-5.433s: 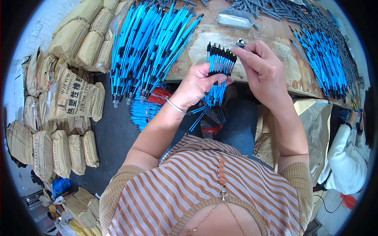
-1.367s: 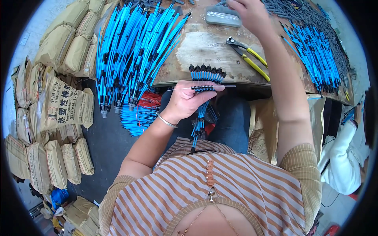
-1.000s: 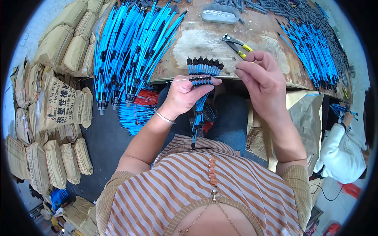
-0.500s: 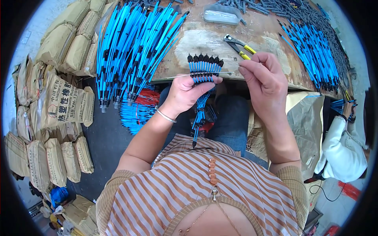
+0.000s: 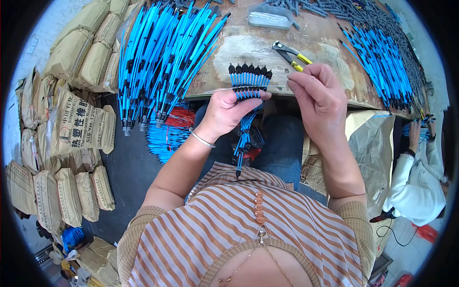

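My left hand (image 5: 225, 111) is closed around a fanned bunch of thin blue rods with black ends (image 5: 250, 80), held upright just in front of the table edge. Lower ends of the bunch hang down toward my lap. Across the rods, at their black collars, lies a thin pale wire (image 5: 217, 90) that sticks out on both sides. My right hand (image 5: 322, 93) is just right of the bunch, thumb and forefinger pinched together close to the wire's right end. Whether the fingertips grip the wire is too fine to make out.
Yellow-handled pliers (image 5: 292, 56) and a clear plastic box of thin pins (image 5: 270, 17) lie on the wooden table (image 5: 234, 50). Blue rod bundles (image 5: 165, 62) overhang its left edge; more rods (image 5: 380, 67) lie right. Paper sacks (image 5: 71, 119) stack left. A co-worker (image 5: 418, 186) handles rods at right.
My right hand has moved very slightly left and down beside the wire. The left hand still holds the bunch in nearly the same place. The co-worker's arms have shifted.
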Available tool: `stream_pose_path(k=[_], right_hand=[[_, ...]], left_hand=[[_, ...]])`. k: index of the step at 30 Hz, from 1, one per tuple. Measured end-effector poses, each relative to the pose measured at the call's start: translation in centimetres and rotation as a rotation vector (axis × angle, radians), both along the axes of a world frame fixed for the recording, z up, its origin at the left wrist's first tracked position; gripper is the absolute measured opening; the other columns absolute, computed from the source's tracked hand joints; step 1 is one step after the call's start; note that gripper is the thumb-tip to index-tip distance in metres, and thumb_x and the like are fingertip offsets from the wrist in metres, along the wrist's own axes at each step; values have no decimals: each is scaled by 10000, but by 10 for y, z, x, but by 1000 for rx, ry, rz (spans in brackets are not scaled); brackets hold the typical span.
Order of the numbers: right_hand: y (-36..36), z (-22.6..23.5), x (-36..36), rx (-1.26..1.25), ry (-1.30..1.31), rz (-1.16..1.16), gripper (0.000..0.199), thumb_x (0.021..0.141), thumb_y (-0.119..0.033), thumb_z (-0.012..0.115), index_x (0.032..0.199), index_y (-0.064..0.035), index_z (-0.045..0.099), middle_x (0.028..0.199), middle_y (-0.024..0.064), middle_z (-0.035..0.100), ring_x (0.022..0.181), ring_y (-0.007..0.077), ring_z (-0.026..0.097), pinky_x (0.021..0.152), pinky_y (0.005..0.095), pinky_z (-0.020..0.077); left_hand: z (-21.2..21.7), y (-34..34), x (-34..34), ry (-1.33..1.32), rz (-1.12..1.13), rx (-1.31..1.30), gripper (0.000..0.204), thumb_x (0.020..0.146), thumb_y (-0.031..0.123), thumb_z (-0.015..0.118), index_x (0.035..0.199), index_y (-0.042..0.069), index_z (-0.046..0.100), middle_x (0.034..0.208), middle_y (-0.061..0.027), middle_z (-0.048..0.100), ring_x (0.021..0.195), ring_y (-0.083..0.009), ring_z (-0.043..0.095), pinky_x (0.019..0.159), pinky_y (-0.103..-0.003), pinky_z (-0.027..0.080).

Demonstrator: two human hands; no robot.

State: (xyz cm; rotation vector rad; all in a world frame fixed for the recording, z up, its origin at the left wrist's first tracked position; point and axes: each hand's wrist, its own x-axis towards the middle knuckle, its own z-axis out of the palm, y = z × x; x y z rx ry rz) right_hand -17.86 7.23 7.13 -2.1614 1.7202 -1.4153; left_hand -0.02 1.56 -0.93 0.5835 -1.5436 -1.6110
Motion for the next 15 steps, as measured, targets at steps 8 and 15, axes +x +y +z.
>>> stream_pose_path(k=[8,15], right_hand=[[2,3,6,-42,162,-63,150,738,-2,675,883,-26,644,772,73,544,651,187,546,566,271,438],[0,3,8,-56,176,-68,160,739,-5,673,893,-36,645,784,75,555,657,195,567,566,282,458]], left_hand=[[3,1,0,-44,14,-39,201,825,4,610,1020,15,658,972,-55,676,892,-104,612,811,-245,472],[2,2,0,-72,27,-44,188,820,16,619,1002,19,667,948,-47,682,856,-91,611,777,-235,476]])
